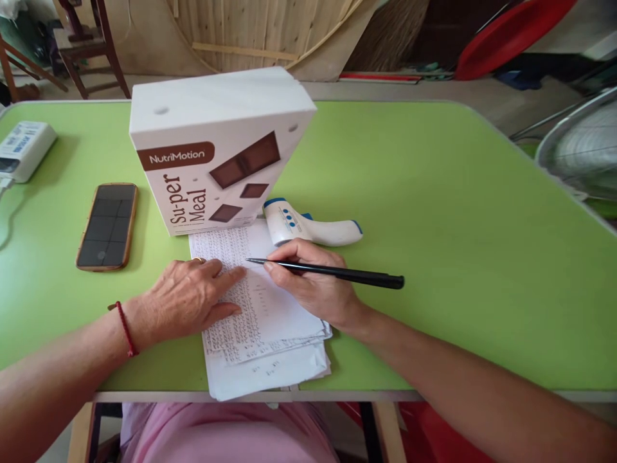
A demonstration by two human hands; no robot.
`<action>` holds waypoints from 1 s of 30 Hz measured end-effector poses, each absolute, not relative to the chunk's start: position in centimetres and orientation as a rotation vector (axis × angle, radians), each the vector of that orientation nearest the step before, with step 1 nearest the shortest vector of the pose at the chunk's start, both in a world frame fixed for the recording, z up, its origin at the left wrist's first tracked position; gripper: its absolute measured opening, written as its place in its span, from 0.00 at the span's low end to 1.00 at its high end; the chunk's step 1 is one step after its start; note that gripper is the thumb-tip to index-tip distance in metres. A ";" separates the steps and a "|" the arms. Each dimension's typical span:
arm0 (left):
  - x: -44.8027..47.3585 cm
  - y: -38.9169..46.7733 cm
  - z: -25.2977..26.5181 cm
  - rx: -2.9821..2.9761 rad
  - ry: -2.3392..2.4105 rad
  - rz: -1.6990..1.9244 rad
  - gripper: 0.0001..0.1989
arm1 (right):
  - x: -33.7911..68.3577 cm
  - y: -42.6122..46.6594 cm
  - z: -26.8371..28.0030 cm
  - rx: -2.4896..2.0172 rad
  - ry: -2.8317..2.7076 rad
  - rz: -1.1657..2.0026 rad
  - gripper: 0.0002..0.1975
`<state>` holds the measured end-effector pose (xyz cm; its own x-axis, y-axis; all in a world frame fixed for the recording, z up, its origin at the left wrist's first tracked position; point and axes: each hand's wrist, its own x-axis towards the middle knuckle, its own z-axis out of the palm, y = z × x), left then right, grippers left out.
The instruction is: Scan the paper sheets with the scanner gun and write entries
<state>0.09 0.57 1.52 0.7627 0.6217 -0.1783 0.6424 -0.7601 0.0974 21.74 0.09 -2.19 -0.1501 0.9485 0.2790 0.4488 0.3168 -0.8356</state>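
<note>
A stack of handwritten paper sheets (289, 315) lies near the front edge of the green table, its left part dense with small writing. My left hand (193, 296) rests open on the left of the sheets, index finger stretched toward the middle; a ring and a red cord bracelet show on that arm. In my right hand (313, 280) a black pen (361, 275) is gripped, its tip over the page close to my left index finger. Whether the tip touches the paper I cannot tell. A white and blue infrared thermometer (313, 228) lies just beyond my right hand.
A tall white box (222, 103) with brown print stands behind the papers. To its left lie a phone (107, 225) in a brown case and a white device (26, 151) with a cable. A fan (585, 148) stands past the green table's (457, 257) right edge.
</note>
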 end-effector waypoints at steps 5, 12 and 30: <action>0.1 0.6 1.5 2.785 1.025 -0.206 0.23 | 21.7 0.1 -2.3 -1.276 -1.738 0.766 0.04; 0.2 0.6 1.6 2.782 1.028 -0.222 0.23 | 21.7 0.1 -2.1 -1.243 -1.752 0.777 0.05; 0.1 0.6 1.7 2.780 1.030 -0.247 0.23 | 21.7 0.1 -2.1 -1.266 -1.748 0.750 0.05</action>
